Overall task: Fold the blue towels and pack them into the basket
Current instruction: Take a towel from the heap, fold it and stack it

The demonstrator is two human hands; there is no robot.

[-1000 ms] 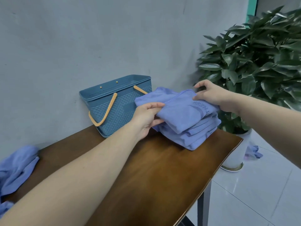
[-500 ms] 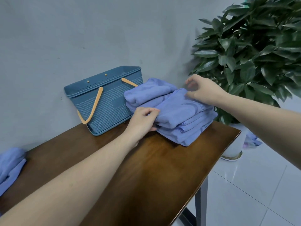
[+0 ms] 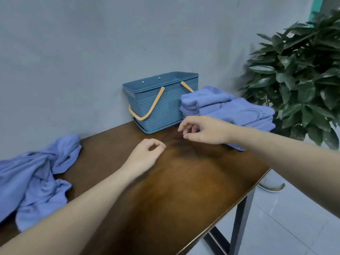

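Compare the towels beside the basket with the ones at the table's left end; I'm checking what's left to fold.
The stack of towels is folded flat in neat layers; the loose towels lie crumpled and unfolded. The stack sits right beside the basket, at the table's far right; the loose towels lie well apart from it, spilling over the left edge. Both are the same blue, and neither hand touches either.

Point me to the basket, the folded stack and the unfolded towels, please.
basket [image 3: 161, 109]: head view, on its woven front wall.
folded stack [image 3: 237, 111]: head view, on the top towel's flat face.
unfolded towels [image 3: 35, 173]: head view, on the middle of the crumpled heap.
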